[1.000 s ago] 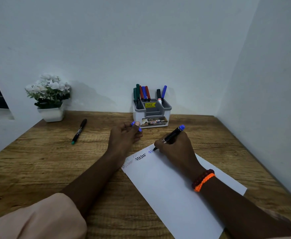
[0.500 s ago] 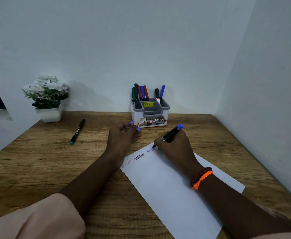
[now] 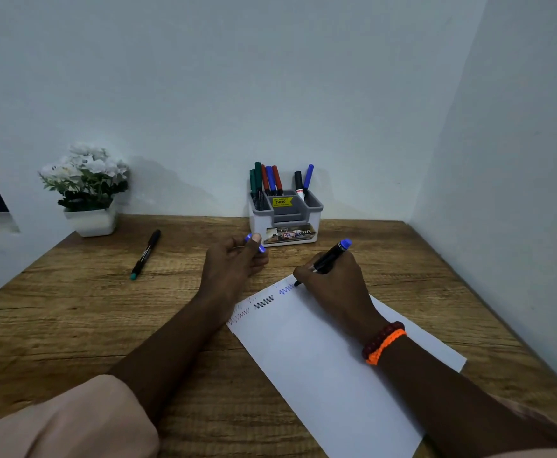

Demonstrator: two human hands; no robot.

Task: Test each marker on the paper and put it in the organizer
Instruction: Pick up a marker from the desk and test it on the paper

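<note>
Pressing its tip to the far corner of the paper (image 3: 336, 365), a black marker with a blue end (image 3: 328, 259) slants up and to the right out of the right hand (image 3: 333, 285), just right of the frame's centre. The grip of that hand is closed around the marker's lower barrel, fingers curled tight. A blue zigzag sits on the sheet right at the tip, with a black scribble and fainter marks further left along the same edge. The left hand (image 3: 234, 262), just left of centre and off the paper, has its grip closed on a blue cap (image 3: 255, 242), thumb on top, with blue showing at both sides of the thumb.

The paper lies askew on the wooden table (image 3: 72, 319), running from the centre toward the lower right. Behind the hands, against the wall at the middle of the frame, stands the grey and white organizer (image 3: 285, 218); green, red and blue markers stand upright in its left compartment, a black one and a blue one in its right. A second marker (image 3: 145, 254), black with a teal end, lies alone on the table at centre left, well apart from the hands. A white pot of white flowers (image 3: 87, 190) sits at the left by the wall. Red and orange bracelets (image 3: 382, 342) circle the right wrist.
</note>
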